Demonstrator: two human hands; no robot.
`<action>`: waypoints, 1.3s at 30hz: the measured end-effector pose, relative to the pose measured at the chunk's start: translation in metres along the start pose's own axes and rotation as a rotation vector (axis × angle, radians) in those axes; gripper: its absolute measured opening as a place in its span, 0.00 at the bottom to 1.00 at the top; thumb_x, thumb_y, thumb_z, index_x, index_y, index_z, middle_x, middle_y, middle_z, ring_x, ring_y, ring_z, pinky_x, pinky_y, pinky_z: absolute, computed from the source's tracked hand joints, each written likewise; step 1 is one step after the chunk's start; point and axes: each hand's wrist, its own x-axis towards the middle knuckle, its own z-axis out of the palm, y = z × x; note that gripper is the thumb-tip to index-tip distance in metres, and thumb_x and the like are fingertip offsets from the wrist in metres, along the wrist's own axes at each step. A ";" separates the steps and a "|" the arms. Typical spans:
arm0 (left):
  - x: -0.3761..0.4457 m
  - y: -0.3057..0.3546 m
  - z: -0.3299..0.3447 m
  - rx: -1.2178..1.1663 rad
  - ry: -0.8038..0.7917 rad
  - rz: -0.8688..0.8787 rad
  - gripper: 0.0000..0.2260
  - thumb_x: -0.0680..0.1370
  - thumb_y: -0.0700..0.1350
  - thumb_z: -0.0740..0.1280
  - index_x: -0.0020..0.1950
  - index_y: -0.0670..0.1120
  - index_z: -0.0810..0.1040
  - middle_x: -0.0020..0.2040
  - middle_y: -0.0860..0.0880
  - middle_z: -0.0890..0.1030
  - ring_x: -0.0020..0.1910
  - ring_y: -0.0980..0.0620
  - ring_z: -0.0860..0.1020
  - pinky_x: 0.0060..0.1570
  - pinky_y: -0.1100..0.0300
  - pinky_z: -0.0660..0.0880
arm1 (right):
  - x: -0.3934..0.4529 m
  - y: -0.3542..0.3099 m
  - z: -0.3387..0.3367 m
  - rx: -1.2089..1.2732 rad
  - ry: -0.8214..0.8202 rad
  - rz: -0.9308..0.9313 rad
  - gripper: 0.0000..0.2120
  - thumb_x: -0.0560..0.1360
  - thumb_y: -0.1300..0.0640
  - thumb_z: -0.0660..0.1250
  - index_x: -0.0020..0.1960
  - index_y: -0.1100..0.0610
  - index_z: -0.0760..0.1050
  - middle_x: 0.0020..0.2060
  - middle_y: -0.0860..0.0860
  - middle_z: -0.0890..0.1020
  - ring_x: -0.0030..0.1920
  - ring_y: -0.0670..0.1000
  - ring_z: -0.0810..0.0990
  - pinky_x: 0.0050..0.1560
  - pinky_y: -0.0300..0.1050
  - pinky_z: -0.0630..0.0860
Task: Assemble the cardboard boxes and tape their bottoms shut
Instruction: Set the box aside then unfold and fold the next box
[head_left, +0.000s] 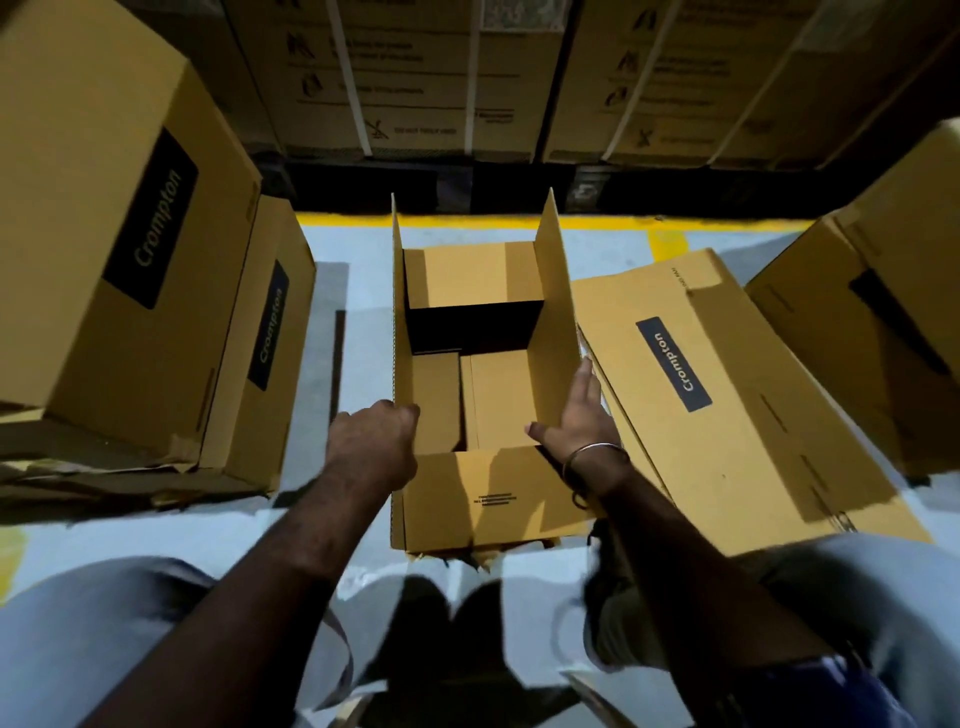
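- Between the person's knees, on the pale grey floor (332, 322), stands the open brown cardboard box (483, 493), its two long side flaps upright and its two short flaps folded in — the near one lies flat, the far one slopes down into the dark opening.
- Left hand (376, 441) sits at the near end of the tall left flap (399, 312); its fingers look curled over that flap's edge, though the fingertips are hidden behind the card, so a firm grip cannot be confirmed.
- Right hand (582, 415) lies flat and spread against the outer face of the tall right flap (558, 332), fingers straight, thumb pointing inward over the near short flap (488, 493); it holds nothing. A thin metal bangle (597, 454) rings that wrist.
- Judged from this pose, both hands are set outside the long flaps to swing them inward over the short ones, closing the face for taping.
- Room is tight on the right — a flattened brown carton with a dark "Crompton" label (727, 395) lies just beside the right flap, touching or nearly so.
- Left side has an open strip of floor before the two assembled brown cartons (130, 249) standing there.
- Far side is bounded by a yellow floor line (467, 221) and a wall of stacked cartons (467, 78).
- No tape is visible.
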 end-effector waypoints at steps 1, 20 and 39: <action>-0.001 0.003 0.002 0.079 -0.009 -0.004 0.27 0.78 0.46 0.71 0.77 0.49 0.68 0.72 0.39 0.73 0.69 0.39 0.75 0.68 0.41 0.73 | 0.001 0.002 -0.002 0.009 0.000 0.005 0.56 0.75 0.51 0.76 0.83 0.52 0.34 0.83 0.52 0.52 0.73 0.61 0.71 0.69 0.52 0.72; 0.030 0.068 0.126 -0.143 -0.376 0.360 0.42 0.81 0.60 0.66 0.86 0.48 0.46 0.86 0.52 0.40 0.84 0.41 0.46 0.78 0.41 0.60 | 0.017 0.029 0.010 0.658 -0.135 -0.050 0.34 0.84 0.44 0.61 0.82 0.35 0.44 0.82 0.41 0.52 0.81 0.52 0.55 0.75 0.53 0.57; 0.018 0.039 0.048 0.025 -0.178 0.359 0.19 0.82 0.55 0.65 0.72 0.50 0.75 0.68 0.44 0.78 0.66 0.43 0.78 0.64 0.48 0.76 | 0.035 0.046 0.090 -0.240 -0.344 -0.218 0.38 0.80 0.64 0.56 0.82 0.38 0.48 0.83 0.46 0.39 0.82 0.49 0.37 0.79 0.60 0.40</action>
